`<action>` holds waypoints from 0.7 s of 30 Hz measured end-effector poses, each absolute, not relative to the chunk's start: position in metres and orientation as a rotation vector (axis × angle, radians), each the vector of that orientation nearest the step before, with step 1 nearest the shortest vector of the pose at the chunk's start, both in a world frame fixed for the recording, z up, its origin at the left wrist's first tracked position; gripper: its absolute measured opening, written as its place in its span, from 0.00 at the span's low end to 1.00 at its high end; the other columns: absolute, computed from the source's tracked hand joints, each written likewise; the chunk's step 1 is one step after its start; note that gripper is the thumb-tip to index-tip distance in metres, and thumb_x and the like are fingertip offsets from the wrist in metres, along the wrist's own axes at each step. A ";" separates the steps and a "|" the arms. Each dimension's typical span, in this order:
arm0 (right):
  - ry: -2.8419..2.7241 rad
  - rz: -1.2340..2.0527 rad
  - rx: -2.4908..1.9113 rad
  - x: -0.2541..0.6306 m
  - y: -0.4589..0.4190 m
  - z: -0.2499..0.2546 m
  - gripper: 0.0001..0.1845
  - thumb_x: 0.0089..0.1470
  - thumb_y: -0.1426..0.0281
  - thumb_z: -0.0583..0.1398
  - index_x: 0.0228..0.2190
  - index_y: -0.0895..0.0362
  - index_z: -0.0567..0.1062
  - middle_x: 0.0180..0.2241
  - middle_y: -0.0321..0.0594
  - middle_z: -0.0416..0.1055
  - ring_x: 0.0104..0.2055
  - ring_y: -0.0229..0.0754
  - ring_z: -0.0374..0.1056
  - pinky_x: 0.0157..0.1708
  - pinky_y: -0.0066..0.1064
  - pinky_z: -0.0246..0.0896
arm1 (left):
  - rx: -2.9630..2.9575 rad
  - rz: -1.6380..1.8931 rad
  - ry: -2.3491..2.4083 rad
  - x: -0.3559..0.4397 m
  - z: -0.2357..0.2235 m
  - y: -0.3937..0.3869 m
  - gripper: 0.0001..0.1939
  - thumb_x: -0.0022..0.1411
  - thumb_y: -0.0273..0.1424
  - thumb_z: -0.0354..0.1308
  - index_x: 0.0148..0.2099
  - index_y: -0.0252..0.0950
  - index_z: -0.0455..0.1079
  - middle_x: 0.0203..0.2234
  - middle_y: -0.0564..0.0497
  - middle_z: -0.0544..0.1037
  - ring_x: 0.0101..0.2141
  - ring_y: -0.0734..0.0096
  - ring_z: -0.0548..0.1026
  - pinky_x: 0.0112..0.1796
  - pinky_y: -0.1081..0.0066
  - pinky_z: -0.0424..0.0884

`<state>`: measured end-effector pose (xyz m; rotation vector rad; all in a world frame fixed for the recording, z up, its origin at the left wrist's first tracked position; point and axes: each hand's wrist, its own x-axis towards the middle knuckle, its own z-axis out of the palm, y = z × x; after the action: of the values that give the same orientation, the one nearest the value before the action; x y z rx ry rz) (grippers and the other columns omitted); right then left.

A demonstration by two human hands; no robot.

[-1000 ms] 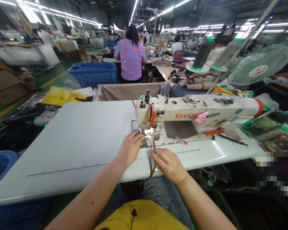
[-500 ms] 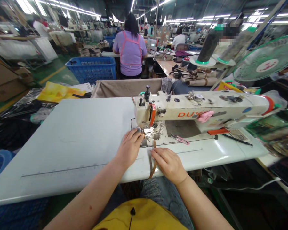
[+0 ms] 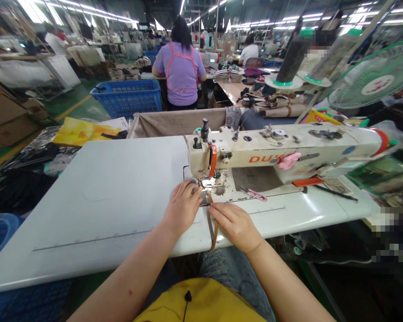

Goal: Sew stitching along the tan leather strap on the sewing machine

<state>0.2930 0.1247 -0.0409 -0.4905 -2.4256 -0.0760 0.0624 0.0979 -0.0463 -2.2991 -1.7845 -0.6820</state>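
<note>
A long factory hall runs off ahead under rows of strip lights, with a co-worker [image 3: 180, 76] in a lilac shirt and pink apron seated at a far bench, just beyond a blue plastic crate [image 3: 127, 98]. Nearer stands a broad white sewing table [image 3: 97, 205], carrying a cream industrial sewing machine [image 3: 282, 150] with orange lettering on its arm. Two dark thread cones [image 3: 290, 56] stand on a rack behind the machine, beside a green-and-white electric fan [image 3: 378, 74].

The person's left hand [image 3: 182, 208] sits at the machine's needle area, fingers curled and bent over the plate, though what it grips, if anything, is hidden. The right hand [image 3: 235, 228] lies palm-down on the table, half-closed, its fingertips on a narrow tan strap [image 3: 214, 235] — whether it actually pinches the strap cannot be told. The strap runs from near the needle plate, past those fingertips, and down over the table's front edge. Small pink-handled snips [image 3: 253, 194] lie on the machine bed, just right of the hands.
</note>
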 end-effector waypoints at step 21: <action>-2.504 -0.079 -0.531 0.267 0.147 -0.042 0.14 0.68 0.75 0.60 0.53 0.61 0.79 0.51 0.51 0.79 0.49 0.47 0.77 0.49 0.39 0.77 | -2.349 -0.781 -1.769 0.051 -0.059 0.099 0.20 0.72 0.23 0.50 0.62 0.35 0.72 0.55 0.43 0.78 0.63 0.51 0.68 0.65 0.50 0.64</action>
<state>0.2675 0.1474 -0.0417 -0.5310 -2.5038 -0.0789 0.0513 0.0986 -0.0588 -2.3493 -1.7686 -0.7809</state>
